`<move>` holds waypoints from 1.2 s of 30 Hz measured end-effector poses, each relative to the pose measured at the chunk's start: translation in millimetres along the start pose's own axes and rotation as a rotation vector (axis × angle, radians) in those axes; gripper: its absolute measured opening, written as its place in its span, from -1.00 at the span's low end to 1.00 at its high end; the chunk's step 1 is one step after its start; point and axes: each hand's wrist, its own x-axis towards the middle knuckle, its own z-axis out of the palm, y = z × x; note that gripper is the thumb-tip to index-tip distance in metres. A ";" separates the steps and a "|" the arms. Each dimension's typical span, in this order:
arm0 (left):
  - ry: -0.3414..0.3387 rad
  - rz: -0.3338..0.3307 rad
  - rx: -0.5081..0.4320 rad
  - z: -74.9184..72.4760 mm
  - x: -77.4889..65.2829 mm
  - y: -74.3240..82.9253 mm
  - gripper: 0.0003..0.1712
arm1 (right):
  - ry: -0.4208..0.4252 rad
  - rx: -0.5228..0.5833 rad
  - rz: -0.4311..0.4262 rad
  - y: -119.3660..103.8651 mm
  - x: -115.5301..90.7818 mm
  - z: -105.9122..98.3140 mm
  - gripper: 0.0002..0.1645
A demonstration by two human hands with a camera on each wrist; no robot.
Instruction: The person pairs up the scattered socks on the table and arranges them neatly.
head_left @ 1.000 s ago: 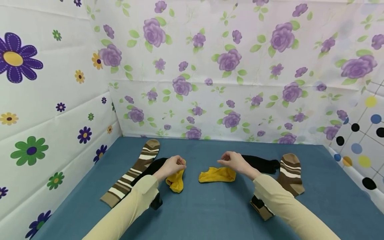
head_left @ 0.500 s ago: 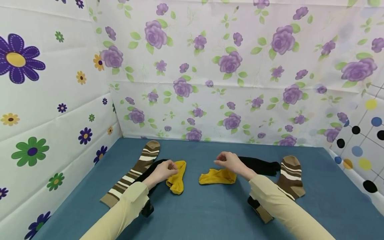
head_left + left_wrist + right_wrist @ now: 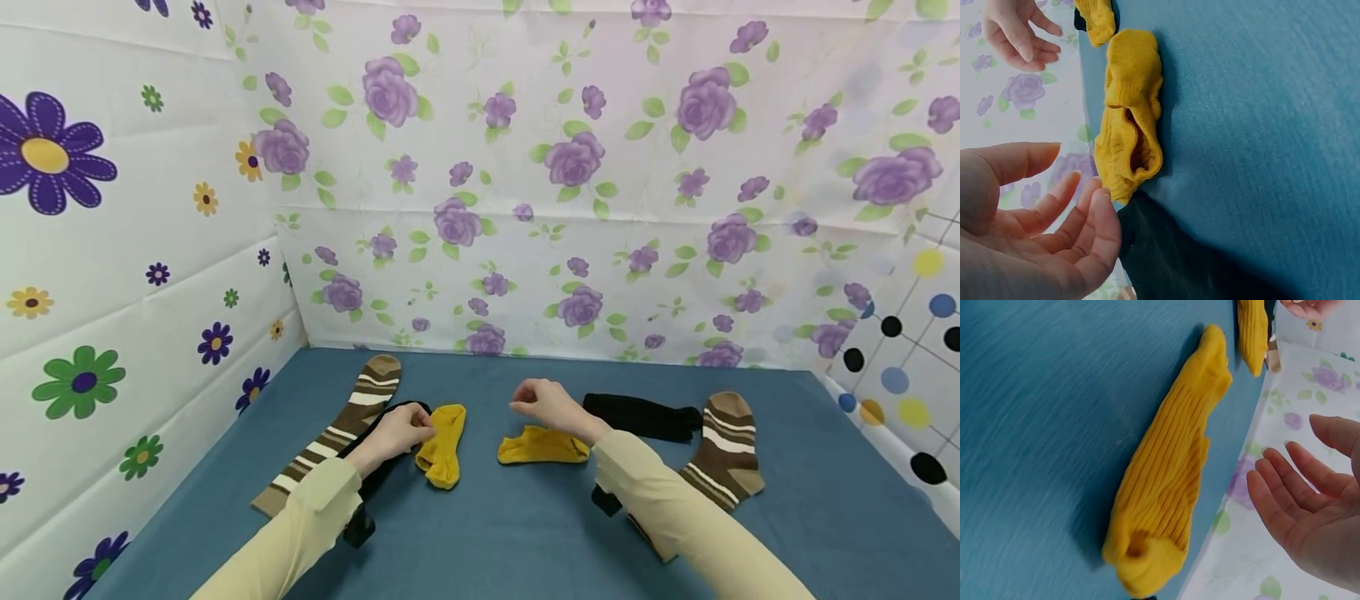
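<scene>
My left hand point(image 3: 395, 433) hovers over a black sock point(image 3: 384, 477), just left of a yellow sock point(image 3: 446, 446). In the left wrist view its fingers are loosely bent, thumb apart from the fingertips, with nothing held. My right hand point(image 3: 553, 406) hovers above a second yellow sock point(image 3: 542, 446) lying crosswise. Relaxed, spread fingers point(image 3: 1279, 509) show in the right wrist view, and they hold nothing. Behind the right forearm lies another black sock point(image 3: 641, 417). Both yellow socks lie flat and apart from each other.
A long brown striped sock point(image 3: 337, 433) lies at the left, against the black one. Its striped counterpart point(image 3: 727, 450) lies bent at the right, partly under the right sleeve. Blue cloth point(image 3: 480, 533) covers the table. Flowered sheets point(image 3: 517, 275) stand behind and at the sides.
My left hand has drawn left, off the yellow sock, uncovering it. My right hand has shifted left over the other yellow sock. The socks lie where they were.
</scene>
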 end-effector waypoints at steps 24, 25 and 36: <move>-0.068 -0.135 0.034 4.2 -22.0 -3.6 -0.75 | -0.057 0.085 0.128 -15.1 24.4 29.3 -0.47; -0.060 -0.131 0.030 4.9 -22.5 -3.7 -0.74 | -0.054 0.086 0.132 -14.7 25.6 31.0 -0.46; -0.031 -0.117 0.059 9.7 -19.8 0.4 -0.72 | -0.055 0.111 0.182 -14.8 33.2 42.2 -0.36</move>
